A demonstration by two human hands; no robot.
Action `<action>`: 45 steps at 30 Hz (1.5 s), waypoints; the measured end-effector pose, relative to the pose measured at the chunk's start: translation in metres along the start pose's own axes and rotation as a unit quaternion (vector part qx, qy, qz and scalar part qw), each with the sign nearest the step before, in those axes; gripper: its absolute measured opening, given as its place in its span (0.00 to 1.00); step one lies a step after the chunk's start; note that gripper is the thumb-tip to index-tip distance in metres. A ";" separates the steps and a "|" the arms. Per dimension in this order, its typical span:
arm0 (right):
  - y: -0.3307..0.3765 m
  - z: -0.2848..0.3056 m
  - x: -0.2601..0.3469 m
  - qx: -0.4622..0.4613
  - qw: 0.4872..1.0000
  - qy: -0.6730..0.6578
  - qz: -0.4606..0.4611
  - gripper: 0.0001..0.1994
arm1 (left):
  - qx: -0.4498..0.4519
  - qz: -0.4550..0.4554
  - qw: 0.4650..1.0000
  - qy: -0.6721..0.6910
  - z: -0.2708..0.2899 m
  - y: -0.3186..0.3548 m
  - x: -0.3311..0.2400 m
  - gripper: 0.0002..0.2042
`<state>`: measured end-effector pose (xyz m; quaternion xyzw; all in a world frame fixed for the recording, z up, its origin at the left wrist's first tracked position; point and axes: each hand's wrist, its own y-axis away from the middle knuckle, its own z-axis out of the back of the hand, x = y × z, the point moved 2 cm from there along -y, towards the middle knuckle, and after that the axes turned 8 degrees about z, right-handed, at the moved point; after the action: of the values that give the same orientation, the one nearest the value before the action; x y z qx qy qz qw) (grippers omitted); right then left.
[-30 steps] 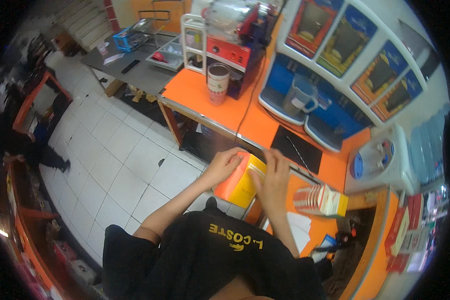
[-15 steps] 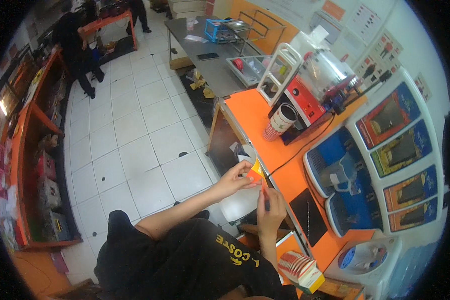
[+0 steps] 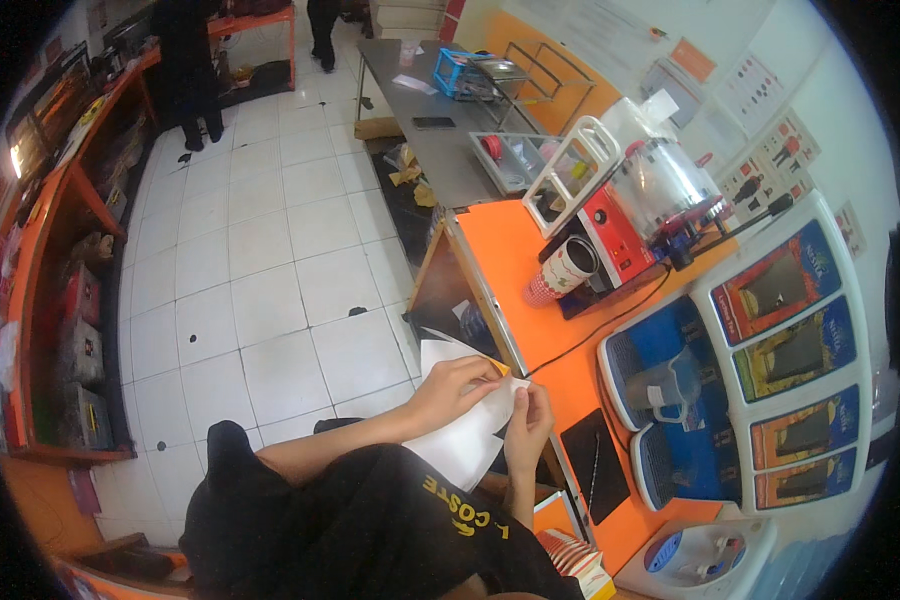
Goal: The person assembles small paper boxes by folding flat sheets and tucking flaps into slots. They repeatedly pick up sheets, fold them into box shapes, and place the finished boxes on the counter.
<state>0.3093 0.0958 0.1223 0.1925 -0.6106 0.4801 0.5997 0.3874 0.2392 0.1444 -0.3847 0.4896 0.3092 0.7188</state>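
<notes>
My left hand (image 3: 454,396) is closed in a pinch on a small folded paper piece (image 3: 503,369), whose yellow-orange edge shows beyond the fingers. My right hand (image 3: 528,422) pinches the pale right end of the same piece, fingertips together. Both hands are in front of the orange counter's edge. Below and behind them is a broad white surface (image 3: 452,450); I cannot make out whether it is a sheet or a seat. At the lower right stands a row of red-and-white folded cartons (image 3: 570,555), partly cut off by my sleeve.
The orange counter (image 3: 500,240) carries a patterned cup (image 3: 560,275), a red-and-silver sealing machine (image 3: 630,205) and a drink dispenser with a clear jug (image 3: 660,385). A dark mat (image 3: 595,465) lies near its edge. Beyond is a metal table (image 3: 395,85); a person (image 3: 185,70) stands far left.
My hands have come down slightly and the piece shows less orange and more white. The broad white surface is more visible. The view has shifted; the far person stands more upright.
</notes>
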 end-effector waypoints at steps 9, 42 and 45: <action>0.005 -0.001 0.003 0.046 0.999 0.002 -0.018 0.05 | 0.032 0.053 0.998 -0.024 0.011 0.005 -0.017 0.08; 0.025 0.000 0.050 -0.132 0.976 0.122 0.120 0.04 | 0.071 0.023 0.989 0.125 0.003 -0.002 -0.019 0.09; 0.022 -0.009 0.051 -0.107 0.957 0.206 0.172 0.06 | 0.073 0.028 0.988 0.134 0.001 -0.002 -0.009 0.09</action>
<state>0.2860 0.1310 0.1592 -0.0840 -0.5456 0.5367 0.6381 0.3868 0.2379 0.1533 -0.3551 0.6131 0.2383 0.6642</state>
